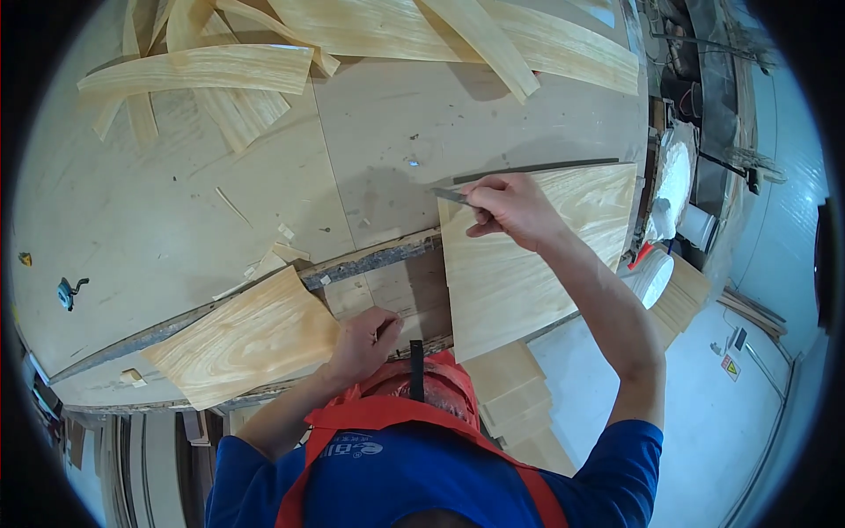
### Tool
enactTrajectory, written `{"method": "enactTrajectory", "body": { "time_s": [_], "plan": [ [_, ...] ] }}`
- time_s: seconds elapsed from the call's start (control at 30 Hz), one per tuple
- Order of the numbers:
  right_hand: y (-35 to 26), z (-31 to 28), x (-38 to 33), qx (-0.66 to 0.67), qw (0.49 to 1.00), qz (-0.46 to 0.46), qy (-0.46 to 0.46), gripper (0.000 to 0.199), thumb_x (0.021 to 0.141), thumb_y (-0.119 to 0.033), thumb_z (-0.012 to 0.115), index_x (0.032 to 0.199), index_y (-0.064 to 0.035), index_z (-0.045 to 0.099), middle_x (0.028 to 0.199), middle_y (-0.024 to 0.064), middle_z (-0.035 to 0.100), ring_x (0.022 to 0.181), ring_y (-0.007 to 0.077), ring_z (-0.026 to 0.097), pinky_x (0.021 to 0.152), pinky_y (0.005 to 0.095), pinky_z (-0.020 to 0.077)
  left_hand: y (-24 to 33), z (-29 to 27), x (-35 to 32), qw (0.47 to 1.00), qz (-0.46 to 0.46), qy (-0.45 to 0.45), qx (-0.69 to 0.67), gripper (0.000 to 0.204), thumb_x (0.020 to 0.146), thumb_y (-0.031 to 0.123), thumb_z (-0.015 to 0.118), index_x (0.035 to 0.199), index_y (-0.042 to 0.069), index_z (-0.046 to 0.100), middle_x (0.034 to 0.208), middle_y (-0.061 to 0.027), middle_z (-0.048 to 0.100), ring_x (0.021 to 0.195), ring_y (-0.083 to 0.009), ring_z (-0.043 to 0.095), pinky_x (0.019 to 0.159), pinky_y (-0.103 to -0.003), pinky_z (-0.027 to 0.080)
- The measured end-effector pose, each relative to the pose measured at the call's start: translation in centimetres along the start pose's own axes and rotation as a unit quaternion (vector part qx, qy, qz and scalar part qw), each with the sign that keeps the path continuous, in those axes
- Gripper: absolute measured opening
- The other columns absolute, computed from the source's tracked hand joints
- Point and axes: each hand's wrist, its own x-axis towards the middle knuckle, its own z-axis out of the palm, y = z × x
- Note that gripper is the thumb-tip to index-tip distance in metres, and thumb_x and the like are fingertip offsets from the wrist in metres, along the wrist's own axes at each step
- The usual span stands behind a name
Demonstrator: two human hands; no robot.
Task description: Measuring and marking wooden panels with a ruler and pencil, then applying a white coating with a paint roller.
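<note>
The blade [450, 195] is at the far left corner of the right sheet [502, 290], pinched in the fingers of the right hand [519, 211]. If that pinch slackened, the blade could twist and nick the sheet. The left hand [359, 345], fingers curled, is beside the left sheet [251, 339]; a knock from the forearm could push it askew on the worktop [264, 167]. Whether the left fingers hold anything, I cannot tell. The grip hides the blade's near end; blade-to-sheet contact is unclear. The strips [194, 69] run off the top.
</note>
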Motion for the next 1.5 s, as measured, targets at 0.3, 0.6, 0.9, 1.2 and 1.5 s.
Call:
{"method": "enactTrajectory", "body": {
  "time_s": [0.3, 0.6, 0.9, 1.2, 1.5],
  "plan": [
    [1.1, 6.5, -3.6, -0.124, 0.978, -0.134, -0.105, 0.02, 0.096, -0.008, 0.065, 0.112, 0.004, 0.069, 0.09, 0.0068, 0.069, 0.078, 0.0106, 0.067, 0.072, 0.0266, 0.0586, 0.6, 0.2, 3.2, 0.998, -0.055, 0.018, -0.03, 0.019, 0.098, 0.017, 0.066, 0.102, -0.002, 0.067, 0.076, -0.0068, 0.065, 0.068, -0.0092, 0.058, 0.058, -0.029, 0.046],
    [1.5, 1.3, -2.9, -0.27, 0.907, -0.262, 0.19, 0.015, 0.092, -0.004, 0.068, 0.106, -0.0001, 0.069, 0.084, 0.0052, 0.069, 0.072, 0.0105, 0.065, 0.066, 0.0303, 0.054, 4.8, 1.3, 13.4, 0.978, -0.044, 0.114, -0.169, 0.019, 0.097, 0.018, 0.068, 0.105, 0.001, 0.065, 0.079, -0.0007, 0.064, 0.065, -0.0053, 0.057, 0.053, -0.023, 0.043],
    [5.1, 2.5, -1.3, -0.322, 0.824, -0.413, 0.217, 0.019, 0.084, 0.003, 0.07, 0.102, -0.0023, 0.066, 0.082, 0.0106, 0.065, 0.069, 0.0226, 0.066, 0.061, 0.0338, 0.0543, 5.6, 2.6, 16.3, 0.971, -0.101, 0.104, -0.191, 0.018, 0.095, 0.016, 0.07, 0.099, -0.001, 0.064, 0.073, -0.001, 0.064, 0.063, -0.0053, 0.055, 0.056, -0.025, 0.046],
    [5.4, 2.3, -1.0, -0.342, 0.81, -0.426, 0.213, 0.018, 0.084, 0.003, 0.07, 0.1, -0.0027, 0.064, 0.079, 0.0103, 0.063, 0.068, 0.0241, 0.066, 0.06, 0.0352, 0.0545, 4.2, 3.1, 16.8, 0.969, -0.076, 0.114, -0.208, 0.013, 0.097, 0.015, 0.069, 0.099, 0.002, 0.067, 0.077, 0.0028, 0.065, 0.063, -0.0022, 0.052, 0.054, -0.023, 0.044],
    [5.3, 2.3, -1.0, -0.35, 0.804, -0.433, 0.208, 0.019, 0.083, 0.003, 0.071, 0.1, -0.0029, 0.065, 0.078, 0.0101, 0.062, 0.067, 0.0242, 0.065, 0.059, 0.0357, 0.054, 3.8, 3.3, 16.8, 0.963, -0.076, 0.108, -0.235, 0.012, 0.095, 0.012, 0.067, 0.098, 0.001, 0.062, 0.074, 0.0016, 0.062, 0.062, -0.0039, 0.053, 0.053, -0.024, 0.045]
  ]
}}
